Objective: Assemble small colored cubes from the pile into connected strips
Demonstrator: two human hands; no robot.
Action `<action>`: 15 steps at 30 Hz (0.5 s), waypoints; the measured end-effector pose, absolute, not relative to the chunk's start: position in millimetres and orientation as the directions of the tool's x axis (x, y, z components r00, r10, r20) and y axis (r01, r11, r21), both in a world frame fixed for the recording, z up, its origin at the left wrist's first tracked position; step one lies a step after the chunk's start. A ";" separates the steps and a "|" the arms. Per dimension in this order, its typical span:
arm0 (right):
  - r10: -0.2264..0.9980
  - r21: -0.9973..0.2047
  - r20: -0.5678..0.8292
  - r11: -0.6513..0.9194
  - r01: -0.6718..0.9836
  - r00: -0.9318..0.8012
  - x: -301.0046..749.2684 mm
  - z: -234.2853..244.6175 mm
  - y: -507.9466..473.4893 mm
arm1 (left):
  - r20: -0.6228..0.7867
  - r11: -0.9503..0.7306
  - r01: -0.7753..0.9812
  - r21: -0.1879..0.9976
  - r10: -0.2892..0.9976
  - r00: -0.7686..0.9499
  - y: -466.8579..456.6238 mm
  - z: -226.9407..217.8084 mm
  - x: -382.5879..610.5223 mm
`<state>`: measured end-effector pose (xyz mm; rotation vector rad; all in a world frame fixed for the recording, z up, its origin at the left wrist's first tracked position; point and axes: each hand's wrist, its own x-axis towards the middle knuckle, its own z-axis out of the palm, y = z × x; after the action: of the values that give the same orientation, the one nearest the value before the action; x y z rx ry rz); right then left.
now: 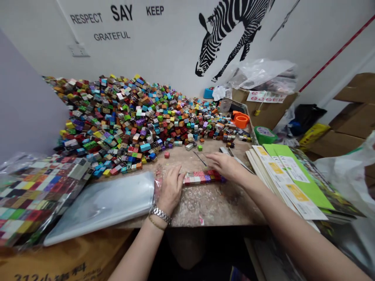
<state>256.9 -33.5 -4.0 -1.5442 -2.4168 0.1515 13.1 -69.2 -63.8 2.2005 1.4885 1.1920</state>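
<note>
A short row of small coloured cubes point(199, 177) lies on the worn tabletop point(205, 205) between my two hands. My left hand point(170, 187), with a metal watch on the wrist, rests flat at the row's left end, on a clear plastic bag. My right hand point(225, 166) lies over the row's right end, fingers pointing left. I cannot tell whether either hand grips the cubes. A huge heap of loose coloured cubes point(129, 117) covers the table behind.
A stack of clear plastic bags point(102, 203) lies at left, beside bagged cube sets point(32, 191). Printed green and white cards point(290, 179) are stacked at right. Orange tape rolls point(240, 119), a green tape roll point(264, 134) and cardboard boxes point(348, 121) stand behind.
</note>
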 end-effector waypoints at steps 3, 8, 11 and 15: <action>0.934 -0.177 0.132 0.353 0.919 -0.333 258.0 7.4 -19.9 | 0.499 -0.464 0.651 0.601 0.854 0.148 -68.1 -64.6 12.7; 0.967 -0.089 -0.102 0.224 0.970 -0.233 279.4 18.5 -32.2 | 0.468 -0.456 0.638 0.620 0.868 0.166 -67.2 -63.6 11.9; 0.933 -0.121 -0.243 0.242 0.963 -0.265 288.7 14.5 -49.7 | 0.441 -0.452 0.647 0.614 0.876 0.194 -67.7 -64.3 11.9; 0.905 -0.180 -0.243 0.311 0.933 -0.349 290.3 1.9 -59.6 | 0.442 -0.478 0.661 0.578 0.865 0.239 -68.9 -67.3 13.3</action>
<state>290.3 -59.6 1.9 -1.8428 -2.6199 0.4709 13.3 -68.9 -67.3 2.2437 1.4249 1.0766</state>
